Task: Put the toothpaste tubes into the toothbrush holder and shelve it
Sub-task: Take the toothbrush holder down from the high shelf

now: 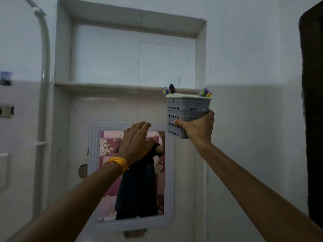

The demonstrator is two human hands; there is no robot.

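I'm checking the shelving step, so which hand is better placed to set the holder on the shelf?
The right hand. It already grips the grey toothbrush holder raised close to the wall shelf, near its right end. The left hand is empty, lower, in front of the mirror.

No text, label, brand or number can be read — the toothbrush holder [187,116] at about three o'clock has only plain grey perforated walls, and the items poking from its top are too blurred to show any lettering.
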